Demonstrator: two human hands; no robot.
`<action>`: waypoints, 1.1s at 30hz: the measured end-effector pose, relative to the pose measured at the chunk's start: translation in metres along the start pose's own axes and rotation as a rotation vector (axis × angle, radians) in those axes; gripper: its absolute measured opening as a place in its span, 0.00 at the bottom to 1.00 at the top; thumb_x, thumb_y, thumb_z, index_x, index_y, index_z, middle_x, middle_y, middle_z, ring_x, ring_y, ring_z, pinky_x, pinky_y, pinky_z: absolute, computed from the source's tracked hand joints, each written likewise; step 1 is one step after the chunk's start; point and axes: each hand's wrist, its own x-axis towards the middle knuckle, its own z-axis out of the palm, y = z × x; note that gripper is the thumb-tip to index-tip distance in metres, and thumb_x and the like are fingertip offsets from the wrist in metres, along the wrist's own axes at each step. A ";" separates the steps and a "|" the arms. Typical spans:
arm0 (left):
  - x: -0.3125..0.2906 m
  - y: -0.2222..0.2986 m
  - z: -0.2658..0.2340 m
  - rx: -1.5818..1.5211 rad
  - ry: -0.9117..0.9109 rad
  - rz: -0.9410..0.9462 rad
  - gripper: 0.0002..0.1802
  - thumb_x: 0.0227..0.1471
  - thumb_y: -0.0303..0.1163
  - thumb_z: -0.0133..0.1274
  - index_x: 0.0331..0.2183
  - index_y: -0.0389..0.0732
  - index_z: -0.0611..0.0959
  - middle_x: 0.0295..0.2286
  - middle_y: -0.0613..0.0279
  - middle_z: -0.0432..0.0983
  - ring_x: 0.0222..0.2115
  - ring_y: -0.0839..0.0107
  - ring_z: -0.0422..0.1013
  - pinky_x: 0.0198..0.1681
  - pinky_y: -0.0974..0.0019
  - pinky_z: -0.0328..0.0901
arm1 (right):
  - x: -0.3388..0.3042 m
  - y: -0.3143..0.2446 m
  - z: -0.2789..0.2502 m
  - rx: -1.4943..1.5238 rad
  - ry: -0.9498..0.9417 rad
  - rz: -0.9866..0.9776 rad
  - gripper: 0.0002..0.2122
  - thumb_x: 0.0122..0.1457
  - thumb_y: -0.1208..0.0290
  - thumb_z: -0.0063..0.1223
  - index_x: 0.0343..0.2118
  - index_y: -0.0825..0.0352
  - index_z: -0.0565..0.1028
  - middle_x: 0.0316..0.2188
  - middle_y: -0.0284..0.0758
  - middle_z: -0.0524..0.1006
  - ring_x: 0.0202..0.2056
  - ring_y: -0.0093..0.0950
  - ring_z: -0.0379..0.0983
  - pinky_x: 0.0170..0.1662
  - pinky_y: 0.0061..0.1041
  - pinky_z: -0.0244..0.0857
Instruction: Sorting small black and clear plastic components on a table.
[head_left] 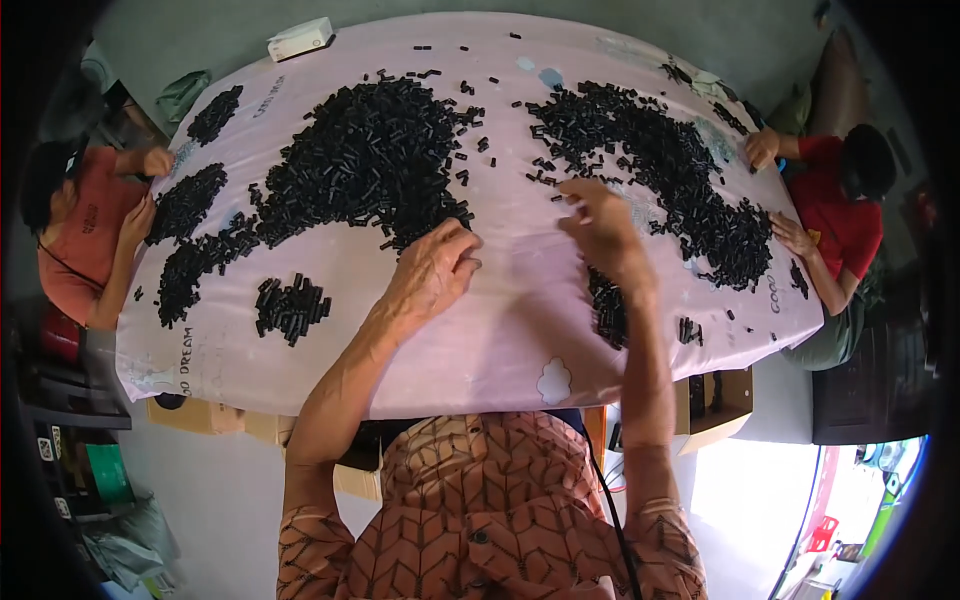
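Small black tube-shaped pieces lie in heaps on a pink cloth-covered table. My left hand [436, 264] is at the near right edge of the large black heap [355, 150], its fingers curled together. Whatever those fingers pinch is hidden. My right hand [608, 228], slightly blurred, hovers over the cloth beside the near left end of the right-hand heap [640, 140]. Its thumb and fingers are apart, and I see nothing between them. Partly behind my right forearm is a smaller dark pile [608, 305]. Another small pile [291, 308] sits to the left of my left forearm.
A person in an orange-red shirt [85, 225] works at the left edge, another in a red shirt [845, 215] at the right. A white box [300, 39] stands at the far edge. Cardboard boxes [722, 405] are below the near edge. Loose pieces dot the cloth [520, 270].
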 end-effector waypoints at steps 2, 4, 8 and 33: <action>0.003 0.009 -0.004 -0.007 0.029 -0.030 0.09 0.44 0.21 0.56 0.33 0.34 0.79 0.30 0.56 0.72 0.27 0.61 0.72 0.31 0.65 0.67 | -0.002 0.034 -0.037 -0.013 0.040 0.050 0.17 0.45 0.83 0.51 0.42 0.72 0.75 0.36 0.47 0.78 0.38 0.39 0.77 0.41 0.30 0.71; 0.006 0.011 -0.004 -0.044 0.015 -0.045 0.10 0.45 0.21 0.57 0.34 0.33 0.78 0.30 0.57 0.72 0.26 0.65 0.71 0.30 0.67 0.67 | 0.001 0.077 -0.068 -0.156 0.048 0.103 0.17 0.43 0.85 0.47 0.39 0.74 0.76 0.36 0.51 0.78 0.37 0.42 0.77 0.42 0.31 0.70; 0.009 0.013 0.001 -0.103 -0.024 -0.065 0.09 0.43 0.22 0.57 0.31 0.36 0.78 0.28 0.56 0.71 0.26 0.61 0.71 0.30 0.63 0.66 | 0.002 0.125 -0.085 -0.329 -0.024 0.111 0.17 0.41 0.86 0.45 0.37 0.75 0.76 0.35 0.53 0.76 0.41 0.46 0.74 0.44 0.34 0.68; 0.100 0.002 0.088 0.049 -0.079 0.087 0.26 0.39 0.33 0.62 0.41 0.32 0.75 0.35 0.50 0.69 0.38 0.53 0.68 0.42 0.57 0.64 | 0.020 0.138 -0.055 0.022 -0.102 -0.048 0.18 0.44 0.86 0.48 0.41 0.73 0.74 0.32 0.40 0.77 0.32 0.30 0.74 0.38 0.25 0.69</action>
